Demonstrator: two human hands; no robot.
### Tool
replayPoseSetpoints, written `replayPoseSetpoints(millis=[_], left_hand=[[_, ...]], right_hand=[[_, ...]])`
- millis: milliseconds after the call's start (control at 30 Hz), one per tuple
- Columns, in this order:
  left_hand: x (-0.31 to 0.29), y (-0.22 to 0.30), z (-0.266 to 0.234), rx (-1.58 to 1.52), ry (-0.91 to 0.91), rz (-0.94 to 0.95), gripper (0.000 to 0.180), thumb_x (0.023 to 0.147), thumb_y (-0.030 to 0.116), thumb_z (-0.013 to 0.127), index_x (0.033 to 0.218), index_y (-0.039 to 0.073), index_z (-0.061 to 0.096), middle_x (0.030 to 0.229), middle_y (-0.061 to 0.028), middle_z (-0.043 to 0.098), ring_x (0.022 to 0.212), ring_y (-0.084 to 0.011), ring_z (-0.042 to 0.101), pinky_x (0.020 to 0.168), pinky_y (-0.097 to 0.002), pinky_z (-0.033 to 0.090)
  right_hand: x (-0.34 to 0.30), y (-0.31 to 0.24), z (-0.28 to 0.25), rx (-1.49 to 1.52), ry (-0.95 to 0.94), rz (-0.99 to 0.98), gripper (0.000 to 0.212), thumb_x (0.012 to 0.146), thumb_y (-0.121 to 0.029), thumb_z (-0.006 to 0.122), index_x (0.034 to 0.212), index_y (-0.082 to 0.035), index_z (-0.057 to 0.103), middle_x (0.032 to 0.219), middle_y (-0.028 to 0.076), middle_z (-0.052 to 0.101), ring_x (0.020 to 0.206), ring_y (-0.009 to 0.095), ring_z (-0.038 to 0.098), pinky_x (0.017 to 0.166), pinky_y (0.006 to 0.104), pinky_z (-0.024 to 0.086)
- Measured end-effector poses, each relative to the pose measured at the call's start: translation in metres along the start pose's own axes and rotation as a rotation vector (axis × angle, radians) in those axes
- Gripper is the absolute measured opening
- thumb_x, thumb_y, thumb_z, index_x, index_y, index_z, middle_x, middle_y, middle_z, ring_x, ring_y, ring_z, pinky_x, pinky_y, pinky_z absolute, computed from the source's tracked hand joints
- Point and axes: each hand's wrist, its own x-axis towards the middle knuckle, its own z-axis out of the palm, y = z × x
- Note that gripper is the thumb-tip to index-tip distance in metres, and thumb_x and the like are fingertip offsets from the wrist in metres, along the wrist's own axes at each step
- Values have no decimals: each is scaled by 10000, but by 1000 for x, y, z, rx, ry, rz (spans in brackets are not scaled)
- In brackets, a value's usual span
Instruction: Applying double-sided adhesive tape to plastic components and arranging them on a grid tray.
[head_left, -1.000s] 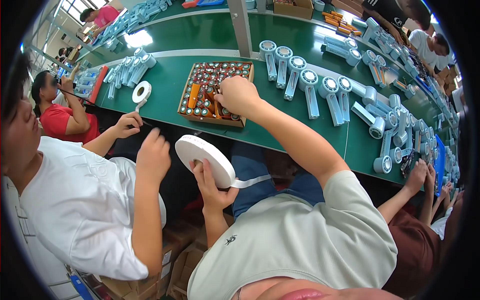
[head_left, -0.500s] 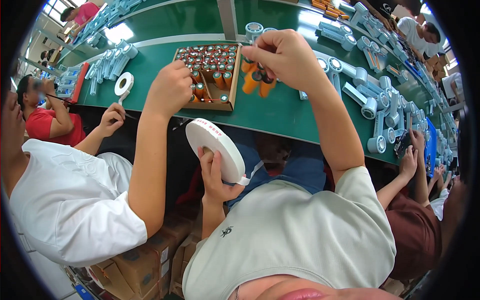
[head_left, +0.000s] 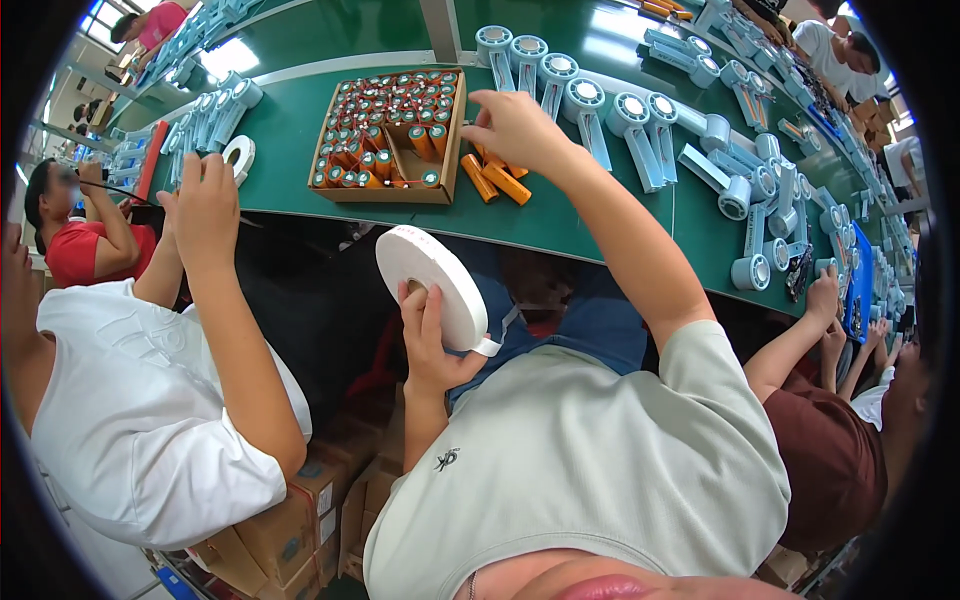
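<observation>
In my left hand (head_left: 430,345) is a large roll of white tape (head_left: 432,285), gripped through its core in front of my lap. A short loose end of tape hangs at its lower right. My right hand (head_left: 518,130) reaches over the green table, fingers apart and holding nothing I can see. Just below it several orange battery cells (head_left: 495,178) lie on the table, partly hidden by the hand. To their left stands a cardboard box (head_left: 390,196) packed with upright orange cells.
Several light-blue handheld fans (head_left: 630,115) lie along the table to the right. A co-worker in white sits at my left, hands (head_left: 205,205) raised near a smaller tape roll (head_left: 238,158). A blue tray (head_left: 858,285) is at far right. Cardboard boxes (head_left: 285,525) stand beside me.
My right hand has let go of the orange cells, which now lie on the table. The co-worker's hand has moved left, away from the box. My left hand still holds the tape roll.
</observation>
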Motion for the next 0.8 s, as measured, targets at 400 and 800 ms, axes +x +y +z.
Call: replayPoseSetpoints(millis=[400, 800], left_hand=[[19, -5, 6, -51, -3, 30, 902, 662, 282, 781, 1454, 3, 449, 1246, -205, 530, 1099, -385, 531, 1172, -656, 268], [61, 8, 32, 17, -75, 173, 840, 677, 289, 784, 1444, 101, 499, 1269, -148, 517, 1206, -388, 505, 1210, -609, 231]], right_hand=[[-111, 2, -9, 222, 165, 32, 237, 959, -172, 681, 1133, -10, 676, 969, 96, 658, 773, 200, 630, 711, 322, 519], [-189, -19, -65, 1447, 112, 332, 318, 993, -50, 614, 1290, 62, 602, 1007, 104, 643, 870, 176, 613, 860, 254, 538]])
